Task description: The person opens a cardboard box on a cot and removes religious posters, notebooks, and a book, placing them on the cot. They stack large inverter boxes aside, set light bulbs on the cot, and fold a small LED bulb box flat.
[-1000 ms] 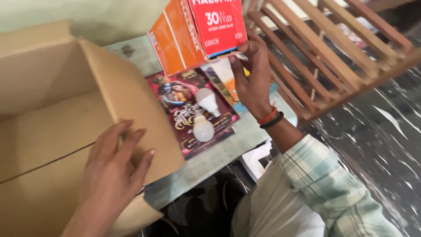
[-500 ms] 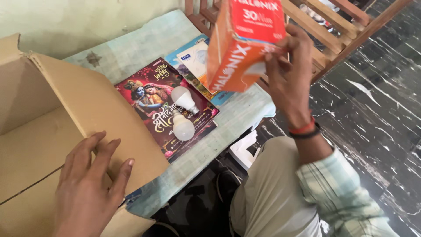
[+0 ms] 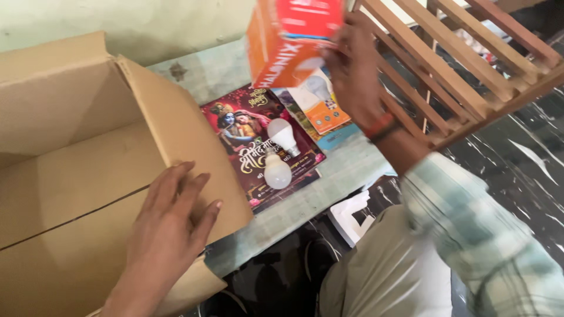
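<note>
My right hand [image 3: 354, 70] holds an orange and red bulb carton [image 3: 288, 44] up in the air above the far side of the table, tilted. My left hand [image 3: 170, 226] lies flat with fingers spread on the side flap of a big open cardboard box [image 3: 88, 164] at the left. Two white light bulbs [image 3: 279, 154] lie on a dark red picture book [image 3: 258, 147] on the pale green table [image 3: 329, 176], between the box and my right arm. A red band is around my right wrist.
A smaller orange bulb pack [image 3: 322, 105] and a blue-edged booklet lie beyond the book. A slatted wooden frame [image 3: 470, 64] stands at the upper right. White packing pieces [image 3: 352, 217] lie on the dark marbled floor below the table edge.
My right hand has turned and lifted the orange carton, shifting it left above the table. My left hand stays on the cardboard box flap. The view has swung slightly.
</note>
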